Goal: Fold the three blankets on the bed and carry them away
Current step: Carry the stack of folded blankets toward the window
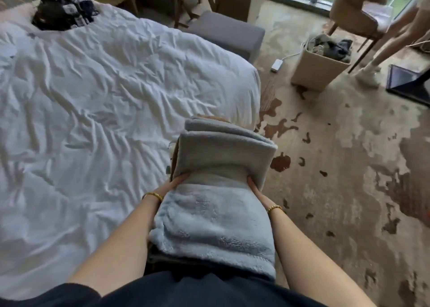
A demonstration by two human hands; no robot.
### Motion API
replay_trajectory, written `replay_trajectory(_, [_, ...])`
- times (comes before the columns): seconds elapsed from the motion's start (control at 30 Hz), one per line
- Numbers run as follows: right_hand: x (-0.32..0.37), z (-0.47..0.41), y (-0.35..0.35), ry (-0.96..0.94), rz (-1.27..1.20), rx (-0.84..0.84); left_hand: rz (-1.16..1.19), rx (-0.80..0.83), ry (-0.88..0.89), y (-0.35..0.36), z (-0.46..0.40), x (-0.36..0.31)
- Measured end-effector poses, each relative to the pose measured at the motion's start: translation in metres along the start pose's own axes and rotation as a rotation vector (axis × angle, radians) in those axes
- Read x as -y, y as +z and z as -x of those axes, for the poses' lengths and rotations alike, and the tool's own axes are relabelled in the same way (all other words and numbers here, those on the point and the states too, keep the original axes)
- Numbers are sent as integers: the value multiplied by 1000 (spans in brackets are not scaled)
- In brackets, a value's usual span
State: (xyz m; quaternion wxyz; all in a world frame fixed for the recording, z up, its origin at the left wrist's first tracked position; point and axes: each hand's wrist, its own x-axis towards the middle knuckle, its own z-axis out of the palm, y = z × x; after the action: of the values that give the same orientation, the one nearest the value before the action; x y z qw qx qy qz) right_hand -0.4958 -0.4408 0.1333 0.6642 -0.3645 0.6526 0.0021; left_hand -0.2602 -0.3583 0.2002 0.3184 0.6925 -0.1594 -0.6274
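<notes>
Folded blankets (221,190) between both hands (173,184)

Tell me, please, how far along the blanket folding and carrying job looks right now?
Folding looks done: the rumpled white bed shows no blankets. In hand: the left hand and right hand clamp a stack of folded fleece blankets, light blue on top, grey and tan beneath. Left: carrying them away.

Both forearms bare, extended forward, roughly parallel. Left hand (173,183) and right hand (254,187) pressed inward, palms facing each other, fingers pointing forward, clamped on stack sides. Bracelet on each wrist.
</notes>
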Motion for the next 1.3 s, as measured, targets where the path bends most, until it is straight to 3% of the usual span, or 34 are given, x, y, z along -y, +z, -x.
replay_trajectory(0.03, [4, -2, -15, -9, -30, -10, -44, 70, 20, 7, -19, -10])
replay_trajectory(0.27, [48, -39, -114, -17, -116, -154, -149, 167, 53, 84, -126, -93])
replay_trajectory(0.37, [77, -65, -160, -32, -171, -243, -90, 249, 4, 119, -175, -137])
replay_trajectory(0.5, [127, -92, -225, -81, -286, -335, -188, 301, -58, 168, -236, -215])
replay_trajectory(0.73, [205, -154, -317, -118, -411, -359, -255, 491, 98, 244, -326, -340])
replay_trajectory(0.9, [269, -211, -375, -83, -417, -406, -286, 468, 88, 273, -389, -409])
replay_trajectory(1.03, [355, -260, -437, -169, -292, -336, -242, 343, 112, 295, -446, -473])
replay_trajectory(1.17, [438, -308, -507, -87, -176, -220, -155, 255, 63, 326, -494, -535])
replay_trajectory(1.3, [506, -353, -554, -69, -115, -158, -110, 252, 135, 346, -533, -590])
